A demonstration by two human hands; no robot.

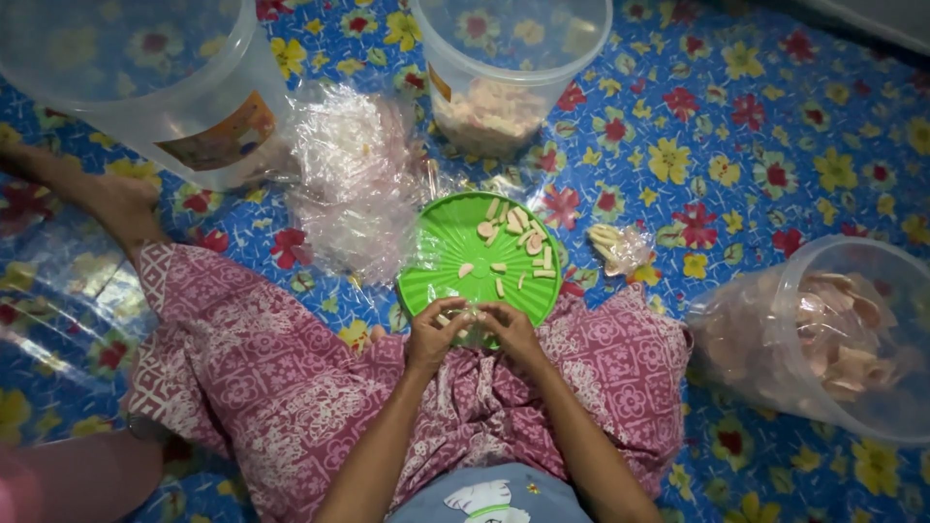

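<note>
In the lower middle of the frame the left hand (pixel 433 332) and the right hand (pixel 511 327) meet at the near rim of a round green plastic tray (pixel 448 254), which rests on the person's lap, on a pink patterned cloth (pixel 271 378). Both hands are narrowly closed, fingertips almost touching each other, and they seem to pinch together one small pale piece (pixel 472 316); it is too small to say more about it. The tray is ribbed and has a raised rim, so it probably keeps the loose pieces from sliding off. On its upper right part lie many small snack pieces (pixel 518 242), pale and pinkish, some flat and rounded, some like short sticks. Just to the right of the tray lies a small clear bag (pixel 620 247) with some sticks inside. At the left of the tray there is a heap of crumpled clear plastic bags (pixel 354 184), thin and shiny. Three big translucent plastic buckets stand around the person, within reach: one bucket (pixel 145 87) in the upper left, a second bucket (pixel 513 68) at the top middle with pale pieces at the bottom, and a third bucket (pixel 843 339) at the right, lined with plastic and holding pinkish flat pieces. Everything sits on a floor mat (pixel 756 145), blue with red and yellow flowers.
</note>
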